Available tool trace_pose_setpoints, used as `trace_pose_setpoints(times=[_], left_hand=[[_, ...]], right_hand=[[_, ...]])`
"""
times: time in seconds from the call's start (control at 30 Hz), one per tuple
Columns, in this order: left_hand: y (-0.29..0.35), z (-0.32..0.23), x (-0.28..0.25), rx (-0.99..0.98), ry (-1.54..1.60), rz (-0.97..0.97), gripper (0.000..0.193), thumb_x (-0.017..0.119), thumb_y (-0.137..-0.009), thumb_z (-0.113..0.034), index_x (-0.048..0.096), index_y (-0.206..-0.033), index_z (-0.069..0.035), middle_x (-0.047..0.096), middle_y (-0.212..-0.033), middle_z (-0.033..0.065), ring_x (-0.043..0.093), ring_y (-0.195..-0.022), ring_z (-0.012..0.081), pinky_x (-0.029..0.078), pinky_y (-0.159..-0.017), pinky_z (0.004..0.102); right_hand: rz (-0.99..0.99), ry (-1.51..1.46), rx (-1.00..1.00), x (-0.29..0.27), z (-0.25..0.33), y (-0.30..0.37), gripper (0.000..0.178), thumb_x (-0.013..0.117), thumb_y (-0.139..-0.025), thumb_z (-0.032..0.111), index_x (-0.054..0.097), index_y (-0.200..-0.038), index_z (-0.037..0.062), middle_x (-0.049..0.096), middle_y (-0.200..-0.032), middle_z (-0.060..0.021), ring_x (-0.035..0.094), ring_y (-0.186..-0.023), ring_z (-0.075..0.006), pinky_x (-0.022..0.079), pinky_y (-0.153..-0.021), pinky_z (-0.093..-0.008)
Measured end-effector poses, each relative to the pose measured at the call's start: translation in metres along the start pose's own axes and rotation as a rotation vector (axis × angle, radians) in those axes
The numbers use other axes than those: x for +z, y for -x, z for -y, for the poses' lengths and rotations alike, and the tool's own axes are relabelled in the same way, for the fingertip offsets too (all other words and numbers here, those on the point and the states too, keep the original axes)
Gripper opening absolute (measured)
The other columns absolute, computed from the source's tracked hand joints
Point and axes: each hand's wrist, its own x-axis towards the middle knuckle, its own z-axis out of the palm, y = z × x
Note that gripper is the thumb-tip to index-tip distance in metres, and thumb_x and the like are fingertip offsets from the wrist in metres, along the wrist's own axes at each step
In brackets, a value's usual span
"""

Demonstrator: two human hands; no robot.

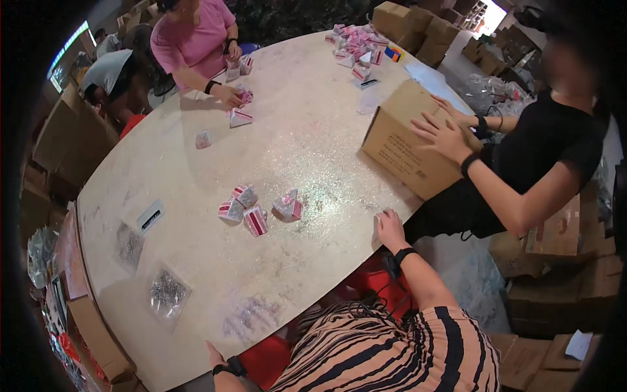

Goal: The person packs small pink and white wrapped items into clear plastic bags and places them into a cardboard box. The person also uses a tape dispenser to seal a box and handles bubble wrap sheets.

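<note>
My right hand (390,230) rests at the near right edge of the table, fingers loosely bent on the surface, with nothing visible in it. At the near left edge lies my left hand (217,358), a finger stretched out and the rest partly hidden. Beyond them, mid-table, several wedge-shaped, cake-slice-like pieces in pink, white and red sit apart from my hands: a back piece (245,195), a left piece (230,210), a front piece (255,221) and a right piece (287,204). Closest to my left hand is a clear plastic bag (168,292) with small dark contents.
A second clear bag (129,245) and a dark-striped label (151,216) lie on the left. At right, a co-worker in black holds a cardboard box (408,140) at the table edge. Across the table, a person in pink (196,42) handles wedges; a wedge pile (358,42) lies far right.
</note>
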Motion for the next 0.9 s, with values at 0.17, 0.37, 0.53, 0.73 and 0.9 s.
trace_pose_setpoints(times=[0.17, 0.37, 0.53, 0.73, 0.9], left_hand=[[0.000, -0.003, -0.011, -0.093, -0.217, -0.173, 0.088, 0.037, -0.075, -0.076, 0.048, -0.120, -0.001, 0.057, -0.111, 0.0126, 0.055, -0.100, 0.0304, 0.040, -0.085, 0.0535], [-0.021, 0.013, -0.012, -0.125, -0.050, -0.074, 0.085, 0.035, -0.079, -0.072, 0.042, -0.126, -0.002, 0.053, -0.121, 0.0121, 0.053, -0.106, 0.0324, 0.038, -0.087, 0.0567], [-0.067, 0.039, -0.035, 0.058, -0.006, 0.072, 0.078, 0.034, -0.083, -0.066, 0.038, -0.131, -0.004, 0.049, -0.127, 0.0099, 0.050, -0.111, 0.0308, 0.042, -0.087, 0.0496], [-0.044, 0.034, -0.041, -0.056, 0.088, -0.037, 0.084, 0.031, -0.080, -0.072, 0.037, -0.130, -0.005, 0.050, -0.122, 0.0112, 0.052, -0.103, 0.0339, 0.046, -0.079, 0.0492], [0.058, 0.030, 0.029, -0.015, 0.450, -0.213, 0.098, 0.033, -0.073, -0.079, 0.021, -0.136, -0.004, 0.035, -0.130, 0.0206, 0.045, -0.110, 0.0402, 0.044, -0.085, 0.0491]], right_hand=[[-0.006, 0.010, 0.067, -0.021, -0.008, 0.042, 0.028, 0.060, -0.073, 0.008, 0.058, -0.101, 0.0075, 0.049, -0.106, -0.0129, 0.047, -0.102, -0.0309, 0.039, -0.085, -0.0424], [0.043, 0.042, 0.192, -0.038, -0.031, 0.120, 0.026, 0.061, -0.072, 0.008, 0.061, -0.097, 0.0070, 0.049, -0.106, -0.0138, 0.047, -0.101, -0.0314, 0.042, -0.084, -0.0416], [0.180, -0.010, 0.220, -0.048, -0.050, 0.167, 0.025, 0.053, -0.076, 0.006, 0.059, -0.100, 0.0039, 0.047, -0.114, -0.0203, 0.045, -0.107, -0.0377, 0.040, -0.092, -0.0427], [0.221, -0.051, 0.285, -0.077, -0.050, 0.143, 0.033, 0.058, -0.076, 0.009, 0.057, -0.109, 0.0067, 0.050, -0.116, -0.0206, 0.047, -0.108, -0.0378, 0.040, -0.092, -0.0417], [0.108, -0.080, 0.039, -0.060, -0.051, 0.094, 0.040, 0.057, -0.076, 0.007, 0.050, -0.115, 0.0024, 0.049, -0.117, -0.0190, 0.046, -0.109, -0.0361, 0.040, -0.093, -0.0399]])
